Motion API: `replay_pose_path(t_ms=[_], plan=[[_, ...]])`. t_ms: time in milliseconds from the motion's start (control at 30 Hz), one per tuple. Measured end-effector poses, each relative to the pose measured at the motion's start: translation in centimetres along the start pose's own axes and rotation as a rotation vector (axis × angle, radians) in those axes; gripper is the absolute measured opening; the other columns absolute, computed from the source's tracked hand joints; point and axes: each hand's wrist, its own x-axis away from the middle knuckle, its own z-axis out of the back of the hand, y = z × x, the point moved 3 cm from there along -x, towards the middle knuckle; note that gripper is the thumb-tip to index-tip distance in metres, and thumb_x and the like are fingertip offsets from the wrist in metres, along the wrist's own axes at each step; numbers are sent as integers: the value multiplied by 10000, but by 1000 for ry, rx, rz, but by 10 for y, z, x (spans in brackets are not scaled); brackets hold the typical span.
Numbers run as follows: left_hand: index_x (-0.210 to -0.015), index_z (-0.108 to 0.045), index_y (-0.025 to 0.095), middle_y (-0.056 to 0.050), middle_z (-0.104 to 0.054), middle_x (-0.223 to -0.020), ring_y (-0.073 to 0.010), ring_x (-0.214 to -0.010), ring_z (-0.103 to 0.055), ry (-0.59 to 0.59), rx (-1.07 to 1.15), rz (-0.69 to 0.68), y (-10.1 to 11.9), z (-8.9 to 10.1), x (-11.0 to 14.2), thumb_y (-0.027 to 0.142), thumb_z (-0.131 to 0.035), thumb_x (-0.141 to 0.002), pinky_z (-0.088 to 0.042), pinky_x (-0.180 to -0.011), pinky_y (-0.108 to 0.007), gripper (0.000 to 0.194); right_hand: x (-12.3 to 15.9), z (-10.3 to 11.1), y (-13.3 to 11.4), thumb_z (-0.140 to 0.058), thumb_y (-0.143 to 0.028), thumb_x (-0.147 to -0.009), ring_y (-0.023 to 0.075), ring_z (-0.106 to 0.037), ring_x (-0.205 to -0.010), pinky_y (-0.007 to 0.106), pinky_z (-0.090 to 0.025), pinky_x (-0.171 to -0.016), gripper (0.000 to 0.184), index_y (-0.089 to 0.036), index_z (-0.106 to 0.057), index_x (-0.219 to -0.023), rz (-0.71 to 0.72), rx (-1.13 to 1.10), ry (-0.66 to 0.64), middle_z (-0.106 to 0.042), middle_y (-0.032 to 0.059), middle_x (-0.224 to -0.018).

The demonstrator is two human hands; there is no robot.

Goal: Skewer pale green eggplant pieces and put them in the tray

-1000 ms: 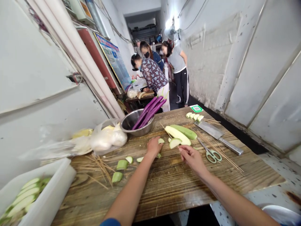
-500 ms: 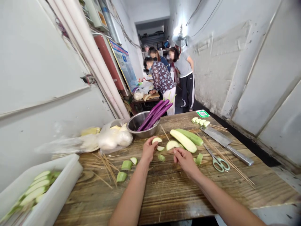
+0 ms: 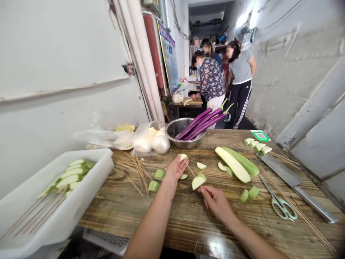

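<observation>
My left hand (image 3: pixel 175 168) pinches a pale green vegetable slice (image 3: pixel 183 157) above the wooden table (image 3: pixel 188 219). My right hand (image 3: pixel 215 201) is closed on a thin bamboo skewer (image 3: pixel 192 171) that carries another slice (image 3: pixel 197 181); the skewer's tip points up toward the slice in my left hand. Loose slices (image 3: pixel 201 165) and green chunks (image 3: pixel 160 174) lie around both hands. Two long halves of a green vegetable (image 3: pixel 234 164) lie to the right.
A white tub (image 3: pixel 88 187) with skewered slices sits at the left. A steel bowl (image 3: pixel 179 129) holds purple eggplants (image 3: pixel 202 120), beside plastic bags (image 3: pixel 148 138). A cleaver (image 3: pixel 291 178), scissors (image 3: pixel 281 207) and loose skewers (image 3: pixel 304 219) lie right. Three people (image 3: pixel 212 79) stand at a far table.
The camera has swung left and down. My left hand picked up a slice from the table, and my right hand drew the skewer with its slice back toward me.
</observation>
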Motion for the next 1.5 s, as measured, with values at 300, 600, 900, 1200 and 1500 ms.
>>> replay_pose_path(t_ms=[300, 600, 900, 1200, 1500], plan=[[-832, -567, 61, -149, -665, -797, -213, -791, -668, 21, 102, -63, 5, -9, 13, 118, -520, -825, -556, -705, -307, 74, 4, -8, 0, -411, -430, -854, 144, -456, -475, 222, -347, -466, 410, -124, -683, -871, 32, 111, 18, -423, -30, -417], [-841, -557, 80, -148, -664, -839, -224, -859, -657, 3, 96, -48, 3, -12, 19, 117, -519, -826, -552, -729, -326, 56, 4, -8, 2, -408, -424, -858, 155, -470, -487, 227, -352, -463, 412, -127, -690, -909, 48, 101, 36, -449, -17, -426], [-818, -569, 73, -164, -667, -859, -238, -882, -653, 2, 85, -77, 2, -12, 20, 86, -536, -806, -548, -744, -333, 38, 4, -7, 1, -404, -409, -862, 156, -484, -518, 219, -351, -478, 397, -138, -693, -892, 53, 113, 43, -463, -14, -447], [-847, -549, 93, -154, -667, -855, -238, -872, -656, 22, 72, -88, 3, -11, 20, 87, -523, -809, -558, -721, -333, 46, 3, -7, 2, -403, -388, -865, 156, -484, -529, 214, -348, -489, 390, -128, -693, -890, 53, 132, 45, -439, -24, -440], [-844, -551, 99, -145, -666, -843, -231, -853, -661, 27, 64, -83, 4, -12, 20, 76, -525, -801, -560, -720, -336, 56, 4, -6, 1, -402, -373, -866, 169, -534, -595, 230, -390, -566, 376, -148, -704, -851, 65, 163, 53, -546, 4, -520]])
